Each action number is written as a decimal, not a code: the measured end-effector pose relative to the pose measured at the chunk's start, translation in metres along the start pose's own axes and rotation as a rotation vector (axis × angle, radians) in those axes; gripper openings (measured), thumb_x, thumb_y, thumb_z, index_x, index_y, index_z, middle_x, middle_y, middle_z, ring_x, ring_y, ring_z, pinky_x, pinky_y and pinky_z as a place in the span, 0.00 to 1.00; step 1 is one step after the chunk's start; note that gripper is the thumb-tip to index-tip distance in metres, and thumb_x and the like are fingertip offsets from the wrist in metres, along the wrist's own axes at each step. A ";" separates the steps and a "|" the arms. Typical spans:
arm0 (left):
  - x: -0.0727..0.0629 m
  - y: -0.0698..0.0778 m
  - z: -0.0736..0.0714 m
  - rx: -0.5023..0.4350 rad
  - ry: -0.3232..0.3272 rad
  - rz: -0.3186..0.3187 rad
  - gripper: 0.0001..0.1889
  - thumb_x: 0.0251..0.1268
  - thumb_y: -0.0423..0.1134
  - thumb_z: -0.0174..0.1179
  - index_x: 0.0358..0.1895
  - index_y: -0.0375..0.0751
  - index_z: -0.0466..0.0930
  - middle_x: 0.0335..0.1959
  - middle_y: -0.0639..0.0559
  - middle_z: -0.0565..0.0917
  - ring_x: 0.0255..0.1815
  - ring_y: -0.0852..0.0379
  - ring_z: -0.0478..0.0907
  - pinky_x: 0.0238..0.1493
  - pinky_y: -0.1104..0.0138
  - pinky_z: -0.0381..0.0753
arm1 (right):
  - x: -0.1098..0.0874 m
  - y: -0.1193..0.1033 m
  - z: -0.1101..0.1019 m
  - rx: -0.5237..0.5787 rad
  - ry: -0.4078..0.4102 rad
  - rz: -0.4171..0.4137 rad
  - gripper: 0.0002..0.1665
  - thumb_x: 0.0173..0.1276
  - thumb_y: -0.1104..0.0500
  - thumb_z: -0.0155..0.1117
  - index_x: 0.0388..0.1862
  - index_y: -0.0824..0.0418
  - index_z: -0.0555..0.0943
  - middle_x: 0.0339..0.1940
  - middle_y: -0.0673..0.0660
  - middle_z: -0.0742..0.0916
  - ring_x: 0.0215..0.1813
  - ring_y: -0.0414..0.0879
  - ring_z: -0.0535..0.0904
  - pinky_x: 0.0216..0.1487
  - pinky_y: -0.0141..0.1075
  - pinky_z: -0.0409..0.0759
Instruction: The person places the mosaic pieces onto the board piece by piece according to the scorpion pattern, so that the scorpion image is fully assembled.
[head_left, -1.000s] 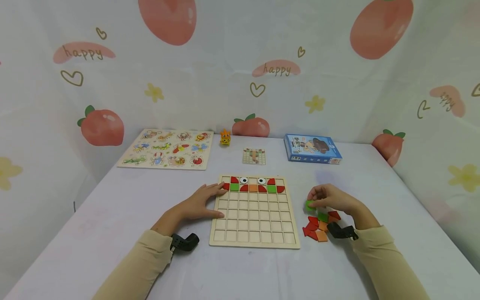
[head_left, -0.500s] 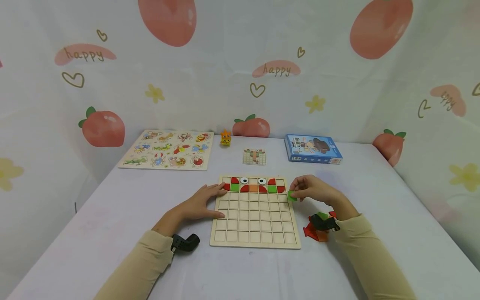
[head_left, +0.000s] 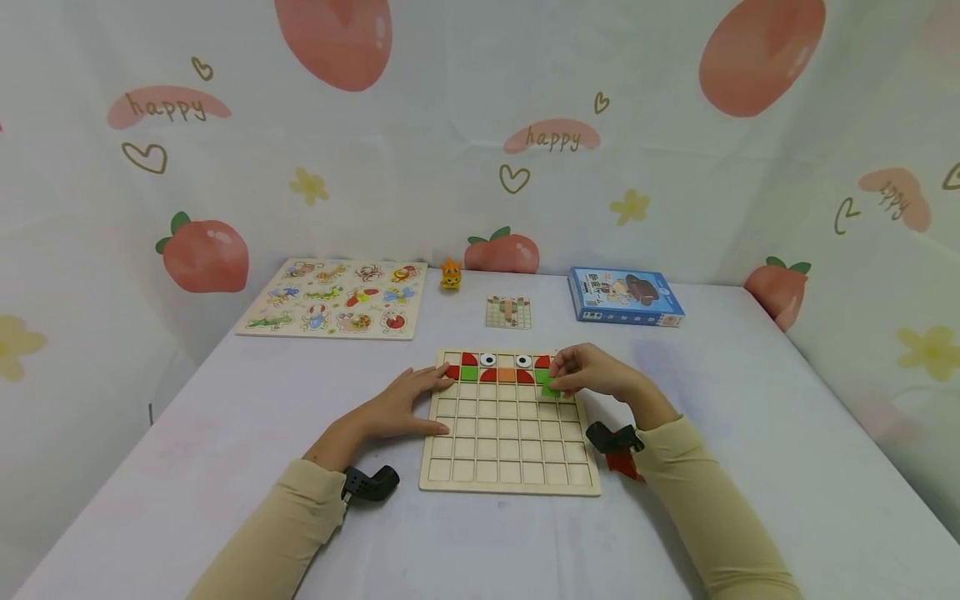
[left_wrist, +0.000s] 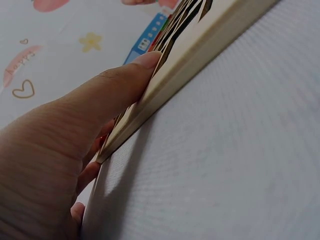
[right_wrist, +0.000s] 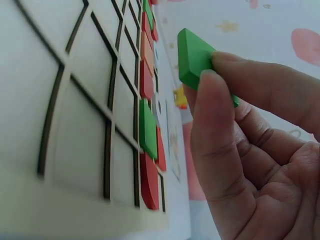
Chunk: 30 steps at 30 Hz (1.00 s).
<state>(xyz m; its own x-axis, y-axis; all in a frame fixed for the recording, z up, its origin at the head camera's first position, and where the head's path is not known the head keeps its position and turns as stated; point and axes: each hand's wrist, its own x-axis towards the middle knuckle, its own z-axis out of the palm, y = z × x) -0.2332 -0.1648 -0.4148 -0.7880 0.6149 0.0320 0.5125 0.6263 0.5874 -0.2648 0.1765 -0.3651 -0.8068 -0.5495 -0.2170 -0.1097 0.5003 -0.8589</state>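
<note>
Between thumb and index finger, my right hand (head_left: 600, 375) pinches a green square tile (right_wrist: 194, 54). It holds the tile above the wooden grid board (head_left: 508, 429), just in front of the row of placed pieces. Along the board's far rows lie red rounded pieces (head_left: 488, 376), green squares (head_left: 469, 374), an orange square (head_left: 507, 376) and two eye pieces (head_left: 523, 362). My left hand (head_left: 401, 408) rests at the board's left edge with fingers spread. In the left wrist view its thumb (left_wrist: 117, 82) lies on the board's rim.
A red piece (head_left: 621, 464) shows beside the board, partly under the right wrist camera. Farther back are a small pattern card (head_left: 508, 312), an orange toy figure (head_left: 451, 275), a blue box (head_left: 627, 297) and an insect puzzle board (head_left: 333, 298).
My right hand has carried the green tile left from the loose pieces to over the board's right side. My left hand has stayed in place.
</note>
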 end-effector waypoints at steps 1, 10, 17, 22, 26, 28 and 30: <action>0.000 0.000 0.000 -0.001 0.000 0.000 0.40 0.51 0.56 0.66 0.66 0.41 0.66 0.75 0.47 0.54 0.76 0.46 0.48 0.75 0.47 0.38 | 0.002 -0.001 0.001 0.001 -0.007 -0.004 0.13 0.63 0.61 0.63 0.39 0.71 0.76 0.30 0.54 0.81 0.30 0.42 0.79 0.37 0.38 0.84; 0.001 0.000 0.000 -0.006 0.000 -0.005 0.40 0.50 0.56 0.67 0.66 0.41 0.66 0.74 0.47 0.54 0.76 0.46 0.48 0.75 0.47 0.37 | 0.019 -0.003 0.011 0.015 -0.049 -0.012 0.11 0.64 0.65 0.60 0.42 0.72 0.77 0.30 0.53 0.82 0.31 0.42 0.80 0.37 0.36 0.84; 0.001 -0.001 0.000 -0.011 0.002 -0.003 0.40 0.50 0.55 0.67 0.66 0.41 0.66 0.75 0.47 0.54 0.76 0.46 0.48 0.75 0.47 0.37 | 0.029 0.000 0.018 0.005 -0.025 0.005 0.11 0.62 0.64 0.63 0.40 0.71 0.78 0.28 0.52 0.82 0.29 0.39 0.78 0.33 0.31 0.80; 0.001 -0.001 0.001 -0.003 0.002 -0.004 0.40 0.50 0.56 0.67 0.66 0.42 0.66 0.74 0.47 0.54 0.76 0.46 0.48 0.75 0.47 0.37 | 0.032 0.002 0.022 -0.040 -0.004 0.014 0.09 0.61 0.65 0.64 0.38 0.70 0.80 0.26 0.51 0.82 0.27 0.39 0.77 0.31 0.30 0.78; 0.001 -0.001 0.001 -0.003 0.003 -0.002 0.40 0.50 0.56 0.67 0.66 0.42 0.66 0.74 0.47 0.55 0.76 0.46 0.48 0.75 0.47 0.37 | 0.031 0.002 0.023 -0.064 0.022 0.008 0.08 0.60 0.66 0.64 0.37 0.70 0.80 0.27 0.52 0.83 0.28 0.40 0.77 0.32 0.30 0.78; 0.001 -0.001 0.000 -0.003 0.004 -0.002 0.41 0.50 0.56 0.67 0.66 0.42 0.66 0.74 0.47 0.55 0.76 0.46 0.48 0.75 0.47 0.37 | 0.031 0.001 0.023 -0.071 0.033 0.008 0.08 0.60 0.66 0.64 0.37 0.70 0.81 0.27 0.52 0.83 0.29 0.40 0.76 0.33 0.30 0.78; 0.001 -0.001 0.000 -0.001 0.006 -0.001 0.41 0.49 0.56 0.67 0.66 0.42 0.66 0.74 0.47 0.55 0.76 0.46 0.48 0.75 0.47 0.37 | 0.031 -0.001 0.024 -0.081 0.041 0.002 0.08 0.60 0.67 0.64 0.37 0.70 0.82 0.27 0.53 0.84 0.29 0.40 0.76 0.33 0.30 0.78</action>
<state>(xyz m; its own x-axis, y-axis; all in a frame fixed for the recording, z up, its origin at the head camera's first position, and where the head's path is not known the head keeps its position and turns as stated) -0.2347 -0.1649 -0.4158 -0.7905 0.6114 0.0365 0.5114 0.6261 0.5886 -0.2756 0.1430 -0.3824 -0.8300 -0.5215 -0.1976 -0.1537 0.5545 -0.8179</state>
